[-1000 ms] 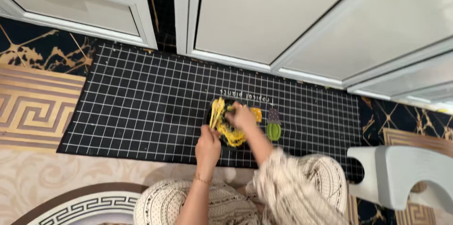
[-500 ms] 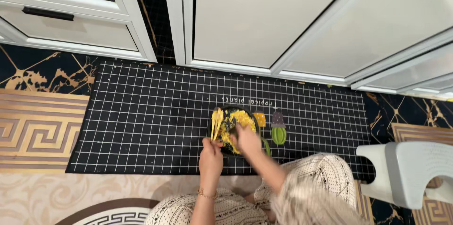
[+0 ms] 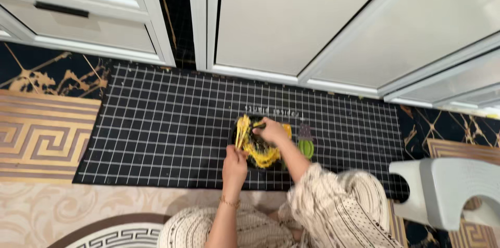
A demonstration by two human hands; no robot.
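Note:
A dark round dish (image 3: 233, 137) sits on a black mat with a white grid (image 3: 156, 133) on the floor. It holds a tangle of yellow strands (image 3: 256, 153). My left hand (image 3: 234, 167) grips the dish's near left edge, fingers beside an upright bunch of strands. My right hand (image 3: 272, 131) reaches over the far side of the pile, fingers closed on some strands. My patterned cream sleeve (image 3: 333, 211) and lap fill the bottom of the view.
White cabinet doors (image 3: 291, 19) and a drawer with a dark handle (image 3: 61, 9) stand beyond the mat. A grey plastic stool (image 3: 448, 191) stands at the right. A green plant motif (image 3: 306, 147) is printed on the mat. A gold patterned rug (image 3: 36, 133) lies at the left.
My right hand has moved from the near side of the yellow pile back to its far side. My left hand has stayed at the dish's edge. The view shifted slightly.

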